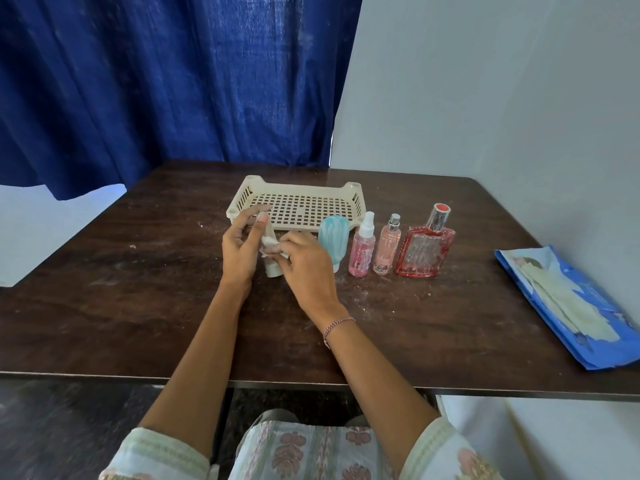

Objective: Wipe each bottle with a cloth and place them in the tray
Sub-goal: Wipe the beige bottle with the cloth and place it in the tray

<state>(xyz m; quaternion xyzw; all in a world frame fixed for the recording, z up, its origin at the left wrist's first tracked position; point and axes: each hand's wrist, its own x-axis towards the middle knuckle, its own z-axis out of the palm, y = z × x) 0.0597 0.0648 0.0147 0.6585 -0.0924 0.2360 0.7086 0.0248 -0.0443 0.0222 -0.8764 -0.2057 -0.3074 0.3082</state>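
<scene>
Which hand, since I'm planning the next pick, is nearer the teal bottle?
Right. The right hand sits just left of the teal bottle, nearly touching; the left hand is farther left.

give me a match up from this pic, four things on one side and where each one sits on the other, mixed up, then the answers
Things
1. tray
2. teal bottle
3. wide red bottle
4. blue packet

Places
a. far right of the table
b. at the back, nothing in it
c. right end of the standing row
d. left end of the standing row

Pairs: 1-b, 2-d, 3-c, 4-a
</scene>
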